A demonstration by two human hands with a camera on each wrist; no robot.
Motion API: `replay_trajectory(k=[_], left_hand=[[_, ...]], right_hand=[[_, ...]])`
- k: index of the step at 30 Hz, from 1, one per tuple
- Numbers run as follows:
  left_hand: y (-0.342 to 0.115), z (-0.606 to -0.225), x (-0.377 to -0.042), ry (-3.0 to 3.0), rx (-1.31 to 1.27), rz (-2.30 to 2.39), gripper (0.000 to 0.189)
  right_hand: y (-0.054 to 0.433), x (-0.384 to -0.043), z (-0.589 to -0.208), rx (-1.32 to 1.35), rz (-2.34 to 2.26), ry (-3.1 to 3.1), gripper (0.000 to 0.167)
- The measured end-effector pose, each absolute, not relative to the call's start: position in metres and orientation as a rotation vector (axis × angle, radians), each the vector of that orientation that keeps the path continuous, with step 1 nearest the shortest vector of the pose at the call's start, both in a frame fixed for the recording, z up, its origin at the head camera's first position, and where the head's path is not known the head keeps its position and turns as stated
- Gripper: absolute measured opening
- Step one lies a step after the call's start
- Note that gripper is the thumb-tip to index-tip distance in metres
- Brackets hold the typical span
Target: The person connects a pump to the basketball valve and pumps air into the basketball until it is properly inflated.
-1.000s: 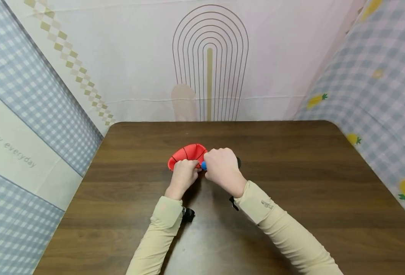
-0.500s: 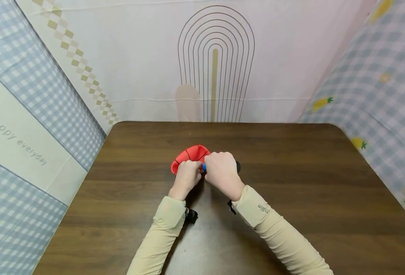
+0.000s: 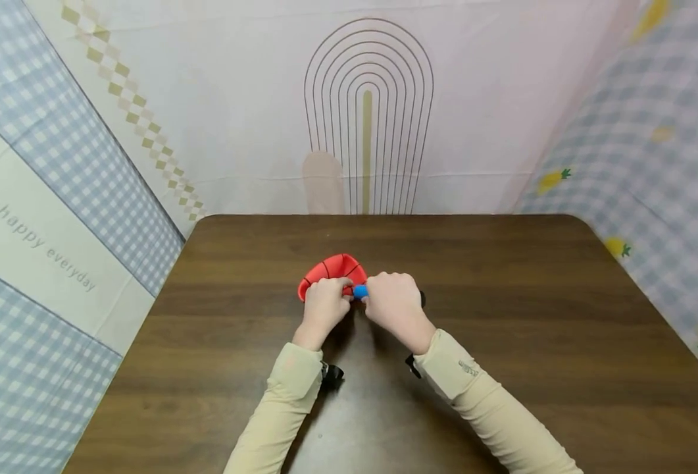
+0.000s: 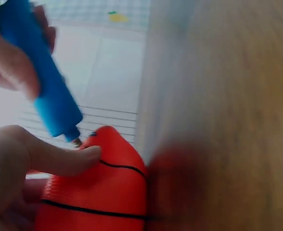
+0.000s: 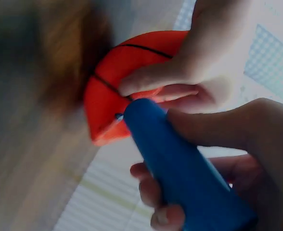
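A deflated red ball with black seam lines (image 3: 331, 266) is caved in like a bowl on the wooden table. My left hand (image 3: 325, 309) pinches its near edge, thumb on the outside in the left wrist view, where the ball (image 4: 98, 192) is folded. My right hand (image 3: 397, 306) grips a blue ball pump (image 3: 360, 291), its dark end showing past the far side of the hand. In the left wrist view, the pump (image 4: 50, 82) points at the ball, its thin metal needle (image 4: 77, 142) right beside my left thumb. The needle's end is hidden there.
The brown table (image 3: 502, 263) extends around both hands. Patterned cloth (image 3: 236, 99) hangs behind the table, with checked cloth (image 3: 627, 164) along the right side and more on the left. A black wrist camera (image 3: 332, 376) sits under the left cuff.
My right hand has shifted a little right, away from the left, and more of the pump's blue end shows between them. My left hand keeps its pinch on the ball.
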State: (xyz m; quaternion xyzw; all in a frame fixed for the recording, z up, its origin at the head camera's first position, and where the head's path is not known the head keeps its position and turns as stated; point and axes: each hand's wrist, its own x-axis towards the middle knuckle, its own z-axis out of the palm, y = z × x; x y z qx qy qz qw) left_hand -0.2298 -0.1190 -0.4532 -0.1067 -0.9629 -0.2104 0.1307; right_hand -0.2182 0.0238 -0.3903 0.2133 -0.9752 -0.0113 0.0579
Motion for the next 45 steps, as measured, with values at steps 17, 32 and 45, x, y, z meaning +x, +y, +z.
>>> replay_trajectory(k=[17,32,45], left_hand=[[-0.084,-0.467,-0.221,-2.699,-0.739,-0.611,0.047],[-0.102,-0.464,-0.223,-2.62,-0.511,-0.645,0.042],[-0.085,-0.448,-0.237,-2.929,-0.728,-0.783,0.038]], right_hand=[[0.105,-0.239,-0.416,0.97,0.701,-2.99,0.022],[0.103,-0.254,-0.437,0.608,1.252,-2.924,0.031],[0.106,-0.255,-0.435,0.446,1.319,-2.797,0.016]])
